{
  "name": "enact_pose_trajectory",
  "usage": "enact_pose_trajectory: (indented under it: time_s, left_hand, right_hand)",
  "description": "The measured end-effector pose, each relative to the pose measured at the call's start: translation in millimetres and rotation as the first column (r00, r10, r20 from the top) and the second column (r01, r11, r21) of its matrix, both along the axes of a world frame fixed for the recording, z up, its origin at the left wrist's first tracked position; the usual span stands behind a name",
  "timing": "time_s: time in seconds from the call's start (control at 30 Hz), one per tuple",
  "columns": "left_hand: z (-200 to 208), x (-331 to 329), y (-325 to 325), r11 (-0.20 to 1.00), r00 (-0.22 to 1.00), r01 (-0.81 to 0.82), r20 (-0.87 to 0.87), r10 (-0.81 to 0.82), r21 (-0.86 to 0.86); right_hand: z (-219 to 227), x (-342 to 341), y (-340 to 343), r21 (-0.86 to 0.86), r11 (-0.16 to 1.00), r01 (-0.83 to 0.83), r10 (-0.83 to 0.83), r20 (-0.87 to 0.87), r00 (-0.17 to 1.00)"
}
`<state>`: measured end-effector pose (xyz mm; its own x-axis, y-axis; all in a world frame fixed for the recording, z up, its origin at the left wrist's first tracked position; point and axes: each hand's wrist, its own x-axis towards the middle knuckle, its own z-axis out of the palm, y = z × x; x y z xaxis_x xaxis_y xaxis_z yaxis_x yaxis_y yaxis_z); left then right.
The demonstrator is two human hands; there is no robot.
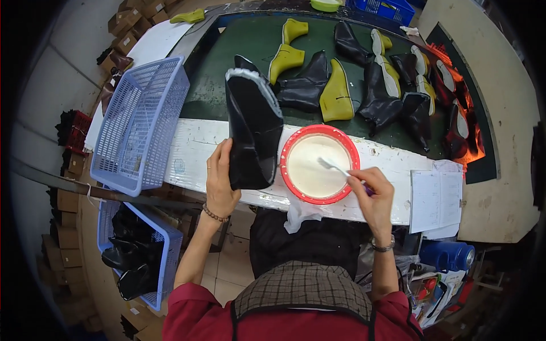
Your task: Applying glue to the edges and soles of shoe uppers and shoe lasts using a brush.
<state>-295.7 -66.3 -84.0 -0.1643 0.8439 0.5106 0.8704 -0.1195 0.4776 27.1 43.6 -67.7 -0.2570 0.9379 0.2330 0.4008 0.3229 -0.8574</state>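
Okay, from my end this reads as the brush-loading step. Left grip (220, 179) is closed round the side of a black boot (253, 162), held left of centre in the frame, its open end and pale edge (243, 73) toward the top. Right grip (374, 196), right of centre, is pinching a thin brush (336, 167), working end over the creamy liquid (307, 176) in the red-rimmed tub (318, 199), mid-frame on the white surface (199, 136). Can't tell whether the brush is touching the liquid.

Boot and tub sit close side by side, so I'd judge the next move short: lift the brush, clear the tub, carry it left to the pale edge. Calls for a steady boot and excess wiped off first, else drips. I can't tell if that edge is coated already. More black boots (307, 85) and yellow shoe forms (336, 96) lie upper centre to right.
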Motion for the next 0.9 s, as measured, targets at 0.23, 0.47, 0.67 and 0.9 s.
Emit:
enact_pose_trajectory:
  time_s: [0.23, 0.47, 0.67, 0.9]
  left_hand:
    - [17.5, 29.3, -1.0, 0.989, 0.992, 0.125, 0.021, -0.127, 0.076]
    - [15.2, 31.3, -7.7, 0.971, 0.97, 0.212, 0.094, -0.222, 0.107]
    - [14.2, 35.5, -7.3, 0.98, 0.95, 0.16, 0.25, -0.185, 0.115]
    - [16.9, 34.1, -0.5, 0.965, 0.951, 0.124, 0.25, -0.182, 0.23]
  right_hand:
    - [4.4, -34.3, -1.4, 0.103, 0.984, -0.148, 0.166, -0.193, 0.967]
    - [-1.4, -20.3, 37.1, 0.203, 0.977, -0.057, 0.103, -0.222, 0.97]
    - [9.7, -25.8, 49.2, 0.305, 0.952, -0.01, 0.082, -0.224, 0.971]
    - [9.2, -20.3, 26.5, 0.214, 0.958, -0.192, 0.242, -0.243, 0.939]
